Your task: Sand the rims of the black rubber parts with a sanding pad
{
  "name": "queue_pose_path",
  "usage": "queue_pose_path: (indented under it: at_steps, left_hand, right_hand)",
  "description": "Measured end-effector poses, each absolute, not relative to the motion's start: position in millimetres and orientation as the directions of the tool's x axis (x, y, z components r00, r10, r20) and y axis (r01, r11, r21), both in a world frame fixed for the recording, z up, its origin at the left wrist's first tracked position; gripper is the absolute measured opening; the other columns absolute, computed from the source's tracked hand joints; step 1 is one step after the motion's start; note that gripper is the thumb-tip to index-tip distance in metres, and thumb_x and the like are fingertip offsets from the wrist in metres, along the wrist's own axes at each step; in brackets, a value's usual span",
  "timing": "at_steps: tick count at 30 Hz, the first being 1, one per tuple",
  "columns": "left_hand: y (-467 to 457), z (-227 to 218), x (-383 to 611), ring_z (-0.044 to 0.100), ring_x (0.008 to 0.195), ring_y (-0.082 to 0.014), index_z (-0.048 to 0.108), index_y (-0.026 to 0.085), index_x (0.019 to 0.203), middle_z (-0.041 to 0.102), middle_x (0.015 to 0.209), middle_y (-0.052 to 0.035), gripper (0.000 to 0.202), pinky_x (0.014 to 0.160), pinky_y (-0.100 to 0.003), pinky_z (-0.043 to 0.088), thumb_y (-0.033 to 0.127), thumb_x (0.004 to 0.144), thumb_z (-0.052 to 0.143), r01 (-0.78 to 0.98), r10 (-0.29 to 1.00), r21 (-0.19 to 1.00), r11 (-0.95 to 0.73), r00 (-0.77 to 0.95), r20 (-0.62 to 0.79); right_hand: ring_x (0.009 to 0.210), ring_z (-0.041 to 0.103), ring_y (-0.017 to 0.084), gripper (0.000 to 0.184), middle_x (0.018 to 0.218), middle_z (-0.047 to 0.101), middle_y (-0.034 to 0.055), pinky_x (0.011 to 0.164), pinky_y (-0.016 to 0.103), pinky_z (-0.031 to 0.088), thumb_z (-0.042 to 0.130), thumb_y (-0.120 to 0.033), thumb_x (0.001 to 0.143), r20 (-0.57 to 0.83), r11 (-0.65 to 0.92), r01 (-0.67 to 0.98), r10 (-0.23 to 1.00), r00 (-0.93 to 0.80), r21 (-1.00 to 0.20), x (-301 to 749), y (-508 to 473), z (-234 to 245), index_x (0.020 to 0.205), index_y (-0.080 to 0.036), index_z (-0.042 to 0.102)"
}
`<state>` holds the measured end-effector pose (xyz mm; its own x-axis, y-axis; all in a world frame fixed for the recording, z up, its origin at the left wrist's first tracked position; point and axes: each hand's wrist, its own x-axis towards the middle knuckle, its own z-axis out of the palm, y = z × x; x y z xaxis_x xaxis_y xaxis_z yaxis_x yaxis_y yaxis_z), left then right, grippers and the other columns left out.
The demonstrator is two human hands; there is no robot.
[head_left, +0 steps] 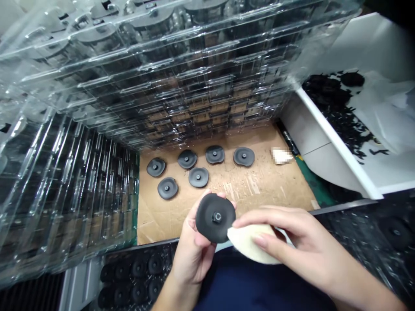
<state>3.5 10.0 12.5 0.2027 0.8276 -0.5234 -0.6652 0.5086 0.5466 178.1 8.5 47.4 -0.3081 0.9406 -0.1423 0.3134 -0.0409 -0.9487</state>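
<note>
My left hand point(197, 250) is closed around the edge of a black round disc point(207, 222), its raised centre post facing up at me. My right hand point(292, 242) pinches a folded cream-coloured cloth pad point(254, 246) between thumb and fingers. The pad's tip meets or nearly meets the disc's right edge; I cannot tell whether they touch. Several similar discs lie beyond my hands on a sheet of brown cardboard point(259, 185), among them one disc point(198, 177) nearest my left hand.
Tall stacks of clear plastic trays point(181, 65) rise behind and to the left of the cardboard. At right, a white bin point(343, 147) holds small black scraps point(337, 103). A tray of black discs point(138, 276) sits below at left. A small white piece point(281, 155) lies on the cardboard.
</note>
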Motion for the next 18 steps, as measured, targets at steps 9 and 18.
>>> queue_pose_path:
  at_steps: [9, 18]
  left_hand:
    - [3, 12, 13, 0.064, 0.099, -0.0195, 0.067, 0.026, 0.103, 0.07, 0.108, -0.0028, 0.049, 0.091, -0.027, 0.047, 0.029, 0.056, 0.082, -0.633, 0.798, 0.544, 0.551, 0.207, -0.567]
    - [0, 15, 15, 0.062, 0.101, -0.0241, 0.065, 0.02, 0.106, 0.069, 0.108, -0.0072, 0.06, 0.088, -0.029, 0.049, 0.031, 0.05, 0.084, -0.602, 0.782, 0.548, 0.581, 0.228, -0.579]
  right_hand:
    - [0.087, 0.064, 0.016, 0.028, 0.103, 0.067, 0.005, 0.072, 0.023, 0.054, 0.052, -0.015, 0.087, 0.271, 0.287, 0.4, 0.958, -0.099, -0.87, 166, 10, 55, 0.113, -0.02, 0.059]
    - [0.075, 0.06, 0.013, 0.026, 0.084, 0.065, 0.0047, 0.069, 0.025, 0.049, 0.045, -0.011, 0.089, 0.248, 0.385, 0.41, 0.903, -0.35, -0.827, 147, 23, 60, 0.106, -0.012, 0.063]
